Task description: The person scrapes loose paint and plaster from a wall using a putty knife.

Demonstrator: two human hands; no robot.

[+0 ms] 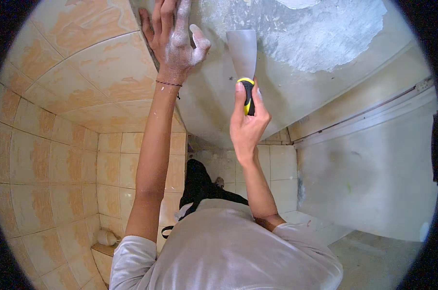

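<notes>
In my right hand (pixel 250 123) is a putty knife (pixel 243 53), gripped by its black and yellow handle with the wide metal blade pointing up and away from me. The blade is in front of the pale painted wall (pixel 286 92); whether it touches, I cannot tell. A rough grey-and-white stripped patch (pixel 325 34) spreads over the wall above and right of the blade. My left hand (pixel 175 46), dusted white on thumb and fingers, is raised at the edge between wall and tiles. Its fingers are stretched out and hold nothing; some fingertips pass the top of the view.
Cream and orange wall tiles (pixel 32 154) cover the left side. A smooth pale panel (pixel 364 164) stands at the right, below a ledge-like strip (pixel 364 108). Low on the left, a beige rounded object (pixel 107 237) sits on a small ledge. My dark-trousered legs (pixel 199 181) are below.
</notes>
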